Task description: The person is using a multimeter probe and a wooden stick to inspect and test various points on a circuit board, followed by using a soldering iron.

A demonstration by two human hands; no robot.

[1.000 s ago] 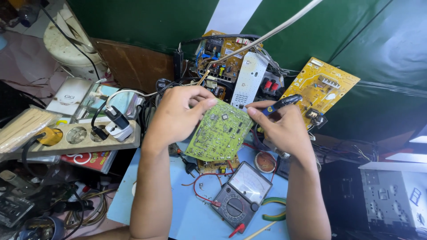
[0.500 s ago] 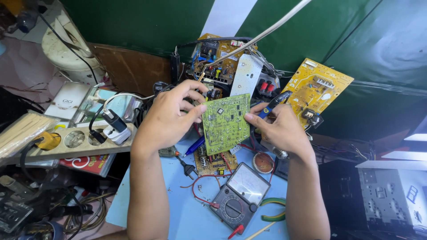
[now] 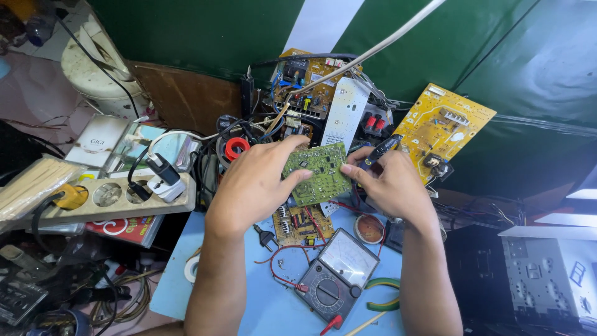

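Fingers of both hands pinch the green board (image 3: 317, 173): left hand (image 3: 258, 180) left edge, right hand (image 3: 388, 183) right edge, plus a dark tool (image 3: 380, 149).

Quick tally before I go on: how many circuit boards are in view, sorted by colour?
Green boards: 1, the green board held between the left hand and the right hand.
Yellow boards: 3, the back board, the right board and the table board.
Total: 4.

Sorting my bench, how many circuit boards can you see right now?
4: green board in both hands, small board under it, yellow board at right, populated board at back. More may hide in the clutter.
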